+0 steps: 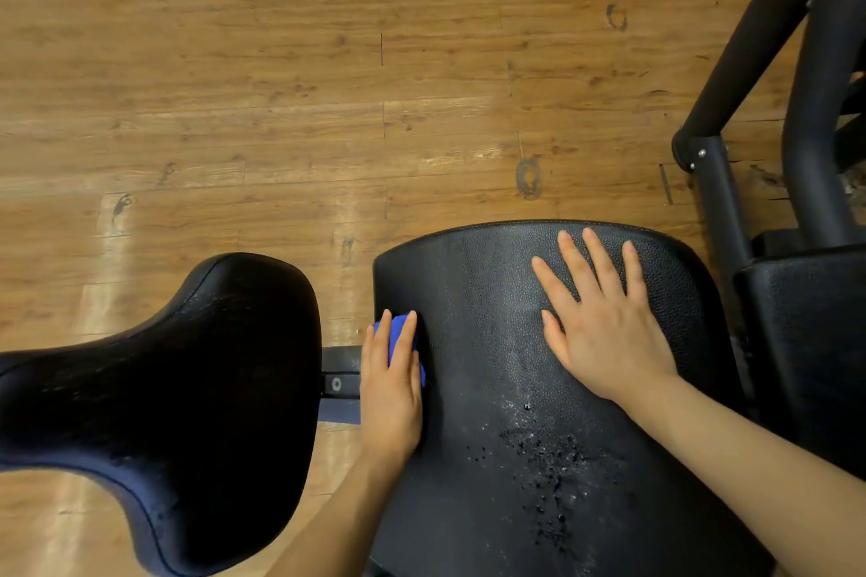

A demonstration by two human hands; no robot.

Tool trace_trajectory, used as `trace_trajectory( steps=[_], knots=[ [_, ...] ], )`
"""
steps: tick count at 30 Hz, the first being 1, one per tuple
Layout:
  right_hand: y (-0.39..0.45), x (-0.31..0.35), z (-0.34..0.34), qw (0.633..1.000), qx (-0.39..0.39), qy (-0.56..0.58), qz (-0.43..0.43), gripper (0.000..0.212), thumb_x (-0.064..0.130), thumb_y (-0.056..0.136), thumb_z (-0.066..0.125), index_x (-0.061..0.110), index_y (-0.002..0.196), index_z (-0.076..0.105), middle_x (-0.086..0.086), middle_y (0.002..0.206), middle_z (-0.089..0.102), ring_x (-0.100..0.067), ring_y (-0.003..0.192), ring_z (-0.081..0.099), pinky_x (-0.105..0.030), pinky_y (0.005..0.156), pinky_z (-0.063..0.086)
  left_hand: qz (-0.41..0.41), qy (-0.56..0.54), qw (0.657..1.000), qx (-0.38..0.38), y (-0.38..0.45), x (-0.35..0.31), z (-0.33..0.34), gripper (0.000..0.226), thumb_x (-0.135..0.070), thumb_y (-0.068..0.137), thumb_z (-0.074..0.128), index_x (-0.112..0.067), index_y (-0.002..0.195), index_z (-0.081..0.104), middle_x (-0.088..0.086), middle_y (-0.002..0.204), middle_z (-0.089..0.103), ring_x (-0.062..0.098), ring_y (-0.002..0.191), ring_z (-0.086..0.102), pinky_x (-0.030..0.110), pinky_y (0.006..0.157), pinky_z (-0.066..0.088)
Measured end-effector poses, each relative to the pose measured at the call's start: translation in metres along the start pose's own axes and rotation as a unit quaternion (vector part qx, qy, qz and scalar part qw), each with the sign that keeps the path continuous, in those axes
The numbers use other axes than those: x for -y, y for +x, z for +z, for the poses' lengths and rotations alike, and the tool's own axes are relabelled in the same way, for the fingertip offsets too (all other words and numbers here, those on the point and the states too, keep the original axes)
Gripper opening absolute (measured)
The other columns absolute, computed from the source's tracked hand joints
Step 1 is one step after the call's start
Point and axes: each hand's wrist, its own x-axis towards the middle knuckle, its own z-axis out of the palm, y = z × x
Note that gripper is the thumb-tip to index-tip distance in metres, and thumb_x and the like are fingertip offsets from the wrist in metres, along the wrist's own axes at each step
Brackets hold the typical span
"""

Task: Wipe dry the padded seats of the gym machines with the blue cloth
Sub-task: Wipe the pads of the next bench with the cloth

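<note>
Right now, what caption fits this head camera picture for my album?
Left hand presses the blue cloth on the wet padded seat while the right hand rests flat.

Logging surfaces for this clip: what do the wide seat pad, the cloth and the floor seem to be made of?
Wide seat pad: black pebbled vinyl or leather by its look, with a stitched edge and droplets. Blue cloth: soft matte fabric, possibly microfibre. Floor: glossy wood-look planks, with grain and knots; wood or laminate is unclear.

Hands [604, 319] on wet padded seat [492, 295]
</note>
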Motion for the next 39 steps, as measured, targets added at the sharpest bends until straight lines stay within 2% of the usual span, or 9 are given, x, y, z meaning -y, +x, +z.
trace_trajectory(
  steps=[6, 10, 14, 18, 23, 28, 31, 37, 39],
  knots=[
    [-0.001, -0.001, 0.002, 1.0, 0.001, -0.016, -0.002, 0.059, 0.039, 0.094, 0.032, 0.015, 0.147, 0.042, -0.021, 0.155, 0.03, -0.042, 0.144, 0.025, -0.064, 0.114, 0.017, -0.015, -0.031, 0.999, -0.018, 0.056, -0.012, -0.01, 0.047, -0.012, 0.103, 0.041, -0.022, 0.149, 0.037, 0.009, 0.159, 0.023, 0.026, 0.148, 0.018, 0.036, 0.12, 0.018],
    [-0.001, -0.001, 0.001, 1.0, 0.001, -0.018, -0.001, 0.059, 0.04, 0.094, 0.032, 0.015, 0.147, 0.042, -0.021, 0.155, 0.03, -0.041, 0.144, 0.024, -0.063, 0.114, 0.017, -0.012, -0.043, 0.999, -0.022, 0.106, -0.02, -0.019, 0.044, -0.015, 0.104, 0.039, -0.017, 0.148, 0.04, 0.01, 0.155, 0.03, 0.025, 0.142, 0.03, 0.023, 0.11, 0.025],
    [0.0, -0.001, 0.001, 1.0, -0.002, -0.018, -0.004, 0.059, 0.039, 0.093, 0.033, 0.015, 0.147, 0.042, -0.021, 0.155, 0.03, -0.042, 0.144, 0.025, -0.064, 0.114, 0.017, 0.009, -0.031, 0.999, -0.013, 0.12, -0.021, -0.023, 0.042, -0.014, 0.104, 0.039, -0.01, 0.146, 0.042, 0.008, 0.149, 0.037, 0.022, 0.132, 0.038, 0.014, 0.1, 0.022],
    [0.0, -0.001, 0.001, 1.0, 0.0, -0.019, -0.005, 0.06, 0.04, 0.093, 0.034, 0.015, 0.147, 0.041, -0.021, 0.155, 0.03, -0.042, 0.144, 0.025, -0.063, 0.114, 0.016, -0.005, -0.029, 0.999, -0.018, 0.098, -0.015, -0.018, 0.044, -0.017, 0.105, 0.039, -0.017, 0.149, 0.038, 0.007, 0.158, 0.025, 0.018, 0.144, 0.025, 0.012, 0.107, 0.015],
    [-0.001, -0.001, 0.002, 1.0, 0.006, -0.021, -0.004, 0.059, 0.039, 0.093, 0.036, 0.015, 0.147, 0.042, -0.021, 0.155, 0.03, -0.042, 0.144, 0.024, -0.063, 0.114, 0.016, -0.029, -0.031, 0.999, -0.02, 0.047, -0.004, -0.011, 0.046, -0.018, 0.104, 0.038, -0.022, 0.15, 0.035, 0.001, 0.159, 0.026, 0.012, 0.145, 0.023, 0.019, 0.112, 0.019],
    [-0.001, 0.0, -0.001, 1.0, 0.004, -0.019, -0.004, 0.059, 0.039, 0.093, 0.034, 0.016, 0.146, 0.043, -0.021, 0.155, 0.031, -0.041, 0.144, 0.025, -0.063, 0.114, 0.017, -0.048, -0.025, 0.998, -0.018, 0.006, 0.005, -0.005, 0.046, -0.014, 0.103, 0.04, -0.02, 0.149, 0.038, 0.001, 0.159, 0.026, 0.016, 0.146, 0.024, 0.027, 0.117, 0.021],
    [-0.003, 0.001, -0.001, 1.0, 0.004, -0.015, -0.002, 0.058, 0.04, 0.094, 0.034, 0.016, 0.146, 0.044, -0.02, 0.154, 0.033, -0.041, 0.143, 0.027, -0.062, 0.114, 0.018, -0.052, -0.028, 0.998, -0.009, 0.005, 0.006, -0.007, 0.046, -0.018, 0.105, 0.037, -0.023, 0.15, 0.034, -0.002, 0.16, 0.023, 0.011, 0.146, 0.02, 0.018, 0.114, 0.015],
    [-0.015, 0.001, -0.004, 1.0, 0.007, 0.012, 0.007, 0.057, 0.04, 0.094, 0.031, 0.016, 0.141, 0.052, -0.021, 0.151, 0.037, -0.04, 0.141, 0.032, -0.063, 0.112, 0.022, -0.054, -0.043, 0.998, 0.0, -0.004, 0.007, -0.01, 0.046, -0.024, 0.106, 0.034, -0.025, 0.151, 0.032, -0.006, 0.157, 0.027, 0.008, 0.142, 0.026, 0.017, 0.113, 0.019],
    [-0.033, 0.006, -0.004, 1.0, 0.007, 0.015, 0.016, 0.057, 0.041, 0.093, 0.033, 0.017, 0.141, 0.051, -0.02, 0.152, 0.037, -0.039, 0.142, 0.031, -0.064, 0.112, 0.017, -0.06, -0.045, 0.997, -0.003, -0.015, 0.007, -0.011, 0.045, -0.023, 0.106, 0.034, -0.024, 0.151, 0.032, -0.013, 0.153, 0.026, -0.001, 0.138, 0.024, 0.007, 0.11, 0.015]
  ],
)
